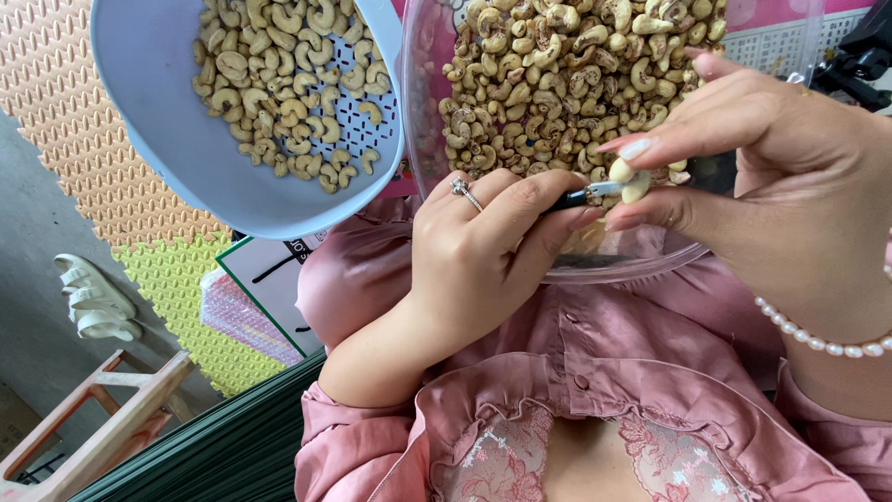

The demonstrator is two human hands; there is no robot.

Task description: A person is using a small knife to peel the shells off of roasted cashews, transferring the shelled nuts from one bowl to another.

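Observation:
My left hand (483, 251), with a ring on one finger, grips a small dark-handled knife (585, 196) whose blade tip touches a pale cashew kernel (632, 181). My right hand (780, 158), a pearl bracelet at its wrist, pinches that kernel between thumb and fingers. Both hands hover over the near rim of a clear bowl (632, 265) full of brownish, skin-covered cashews (557, 74). To the left, a light blue strainer bowl (158, 112) holds paler cashews (279, 84).
Orange and yellow-green foam mats (111, 177) cover the floor at left. White sandals (93, 297) lie on the grey floor, with a wooden stool (102, 418) below them. A white box and pink bubble wrap (246, 316) sit beside my pink blouse.

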